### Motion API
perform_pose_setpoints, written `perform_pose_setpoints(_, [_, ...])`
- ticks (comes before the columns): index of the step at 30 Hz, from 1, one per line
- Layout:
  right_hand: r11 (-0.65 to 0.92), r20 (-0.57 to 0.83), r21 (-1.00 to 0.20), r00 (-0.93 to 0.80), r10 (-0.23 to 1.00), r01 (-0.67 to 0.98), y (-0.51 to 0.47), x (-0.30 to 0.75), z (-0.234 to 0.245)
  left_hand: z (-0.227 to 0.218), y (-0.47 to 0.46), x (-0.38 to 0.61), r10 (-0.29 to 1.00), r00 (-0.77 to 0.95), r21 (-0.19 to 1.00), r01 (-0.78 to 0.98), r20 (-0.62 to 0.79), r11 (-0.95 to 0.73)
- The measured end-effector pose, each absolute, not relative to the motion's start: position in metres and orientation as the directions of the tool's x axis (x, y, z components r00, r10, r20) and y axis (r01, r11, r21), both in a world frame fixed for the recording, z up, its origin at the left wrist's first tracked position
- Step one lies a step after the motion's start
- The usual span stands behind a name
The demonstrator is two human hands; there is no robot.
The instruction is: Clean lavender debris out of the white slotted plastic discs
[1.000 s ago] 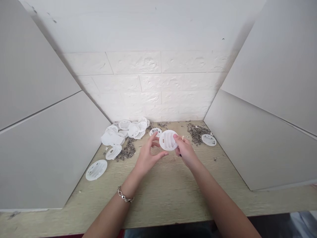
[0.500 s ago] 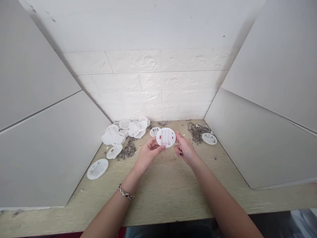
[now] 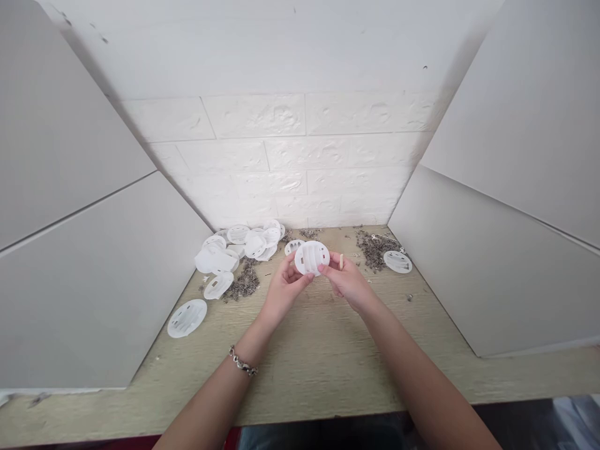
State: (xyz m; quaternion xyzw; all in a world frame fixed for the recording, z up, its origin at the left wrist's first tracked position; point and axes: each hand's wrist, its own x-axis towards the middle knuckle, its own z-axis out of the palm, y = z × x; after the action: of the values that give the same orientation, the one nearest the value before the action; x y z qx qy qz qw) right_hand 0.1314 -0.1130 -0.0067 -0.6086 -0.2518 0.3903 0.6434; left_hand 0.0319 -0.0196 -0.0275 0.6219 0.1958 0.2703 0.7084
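Just a white plastic disc (image 3: 310,258) held between left hand (image 3: 284,290) and right hand (image 3: 347,282)

The white plastic disc (image 3: 311,257) shows parallel ribs and slots. At twelve o'clock stands a white wall (image 3: 281,162) patterned with raised bricks, flanked at three and nine o'clock by plain pale grey panels (image 3: 506,262). The desk (image 3: 300,381) is pale beige with fine wood grain, and grey-brown scraps (image 3: 374,250) speckle it at one o'clock.
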Motion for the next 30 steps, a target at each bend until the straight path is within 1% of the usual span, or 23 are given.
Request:
perform_pose_setpoints(2, [-0.044,-0.119,-0.989,0.572,0.812,-0.143,-0.113,0.133,-0.009,-0.028,-0.020,0.032,0.614,0.785,0.990,-0.134,0.080,0.043])
perform_pose_setpoints(4, [-0.053,-0.075,-0.997,0.562,0.823,-0.057,-0.113,0.137,-0.012,-0.029,-0.019,0.031,0.640,0.763,0.990,-0.137,0.088,0.027])
perform_pose_setpoints(6, [-0.077,-0.044,-0.996,0.550,0.834,0.038,-0.113,0.140,-0.014,-0.028,-0.016,0.030,0.668,0.740,0.994,-0.113,0.077,0.011])
perform_pose_setpoints(7, [-0.097,-0.039,-0.992,0.555,0.831,0.075,-0.114,0.141,-0.014,-0.028,-0.015,0.029,0.662,0.747,0.997,-0.078,0.058,0.000])
perform_pose_setpoints(9, [-0.136,-0.052,-0.986,0.590,0.806,0.098,-0.114,0.143,-0.014,-0.028,-0.013,0.028,0.598,0.802,1.000,0.026,-0.011,-0.016])
perform_pose_setpoints(11, [-0.153,-0.063,-0.984,0.626,0.777,0.091,-0.115,0.144,-0.014,-0.027,-0.014,0.028,0.476,0.874,0.991,0.128,-0.094,-0.039])
perform_pose_setpoints(13, [-0.169,-0.060,-0.979,0.633,0.772,0.113,-0.115,0.143,-0.014,-0.027,-0.017,0.027,0.344,0.928,0.984,0.169,-0.140,-0.055])
perform_pose_setpoints(15, [-0.196,-0.053,-0.967,0.619,0.784,0.166,-0.115,0.141,-0.017,-0.028,-0.020,0.026,0.244,0.958,0.985,0.165,-0.149,-0.047])
perform_pose_setpoints(17, [-0.218,-0.052,-0.953,0.595,0.802,0.211,-0.114,0.138,-0.020,-0.029,-0.020,0.024,0.199,0.963,0.980,0.195,-0.183,-0.043])
perform_pose_setpoints(19, [-0.230,-0.056,-0.942,0.561,0.826,0.244,-0.112,0.134,-0.021,-0.029,-0.017,0.024,0.190,0.950,0.961,0.266,-0.249,-0.070])
perform_pose_setpoints(21, [-0.211,-0.040,-0.945,0.551,0.833,0.251,-0.111,0.132,-0.021,-0.029,-0.013,0.025,0.242,0.930,0.950,0.303,-0.276,-0.078])
perform_pose_setpoints(22, [-0.190,-0.017,-0.950,0.568,0.823,0.247,-0.110,0.132,-0.020,-0.029,-0.011,0.026,0.307,0.914,0.953,0.296,-0.264,-0.061])
perform_pose_setpoints(24, [-0.162,0.041,-0.953,0.637,0.770,0.256,-0.110,0.137,-0.019,-0.028,-0.006,0.028,0.503,0.837,0.969,0.245,-0.216,0.009])
perform_pose_setpoints(25, [-0.176,0.066,-0.942,0.672,0.738,0.286,-0.110,0.142,-0.020,-0.027,-0.003,0.029,0.599,0.777,0.978,0.204,-0.192,0.048])
perform_pose_setpoints(27, [-0.289,0.100,-0.869,0.712,0.695,0.403,-0.109,0.151,-0.023,-0.027,0.003,0.029,0.736,0.657,0.987,0.121,-0.162,0.109])
perform_pose_setpoints(28, [-0.363,0.106,-0.805,0.715,0.691,0.469,-0.108,0.156,-0.026,-0.027,0.006,0.029,0.776,0.612,0.989,0.081,-0.149,0.126])
perform_pose_setpoints(30, [-0.488,0.063,-0.689,0.715,0.696,0.536,-0.102,0.164,-0.031,-0.027,0.012,0.027,0.825,0.551,0.990,0.017,-0.127,0.141])
